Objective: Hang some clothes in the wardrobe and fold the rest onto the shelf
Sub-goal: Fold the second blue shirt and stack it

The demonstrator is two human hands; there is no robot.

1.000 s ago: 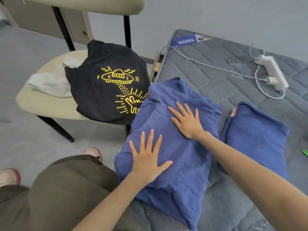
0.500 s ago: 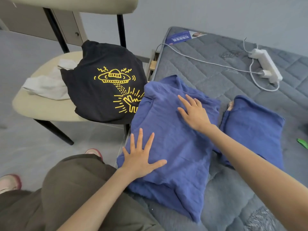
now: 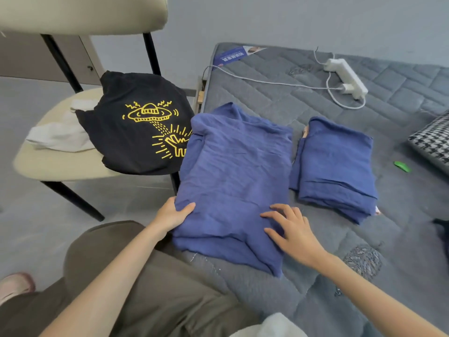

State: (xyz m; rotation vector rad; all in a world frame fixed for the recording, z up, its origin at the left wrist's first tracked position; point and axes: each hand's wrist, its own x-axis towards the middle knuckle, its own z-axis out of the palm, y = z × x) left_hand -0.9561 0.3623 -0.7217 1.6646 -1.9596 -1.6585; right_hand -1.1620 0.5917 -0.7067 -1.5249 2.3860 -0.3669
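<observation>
Left of the big blue garment (image 3: 233, 178), a black T-shirt (image 3: 136, 132) is covering part of a white cloth (image 3: 58, 135) on a chair (image 3: 60, 166) whose back is running out of sight. The left hand (image 3: 170, 215) is gripping the garment's near left edge, thumb on top and fingers hidden beneath, while the right hand (image 3: 291, 232) is resting on its near right part, fingers spread and loose. The garment is lying folded and creased along the mattress's (image 3: 267, 93) left edge, a smaller folded blue piece (image 3: 335, 164) sitting just right of it.
</observation>
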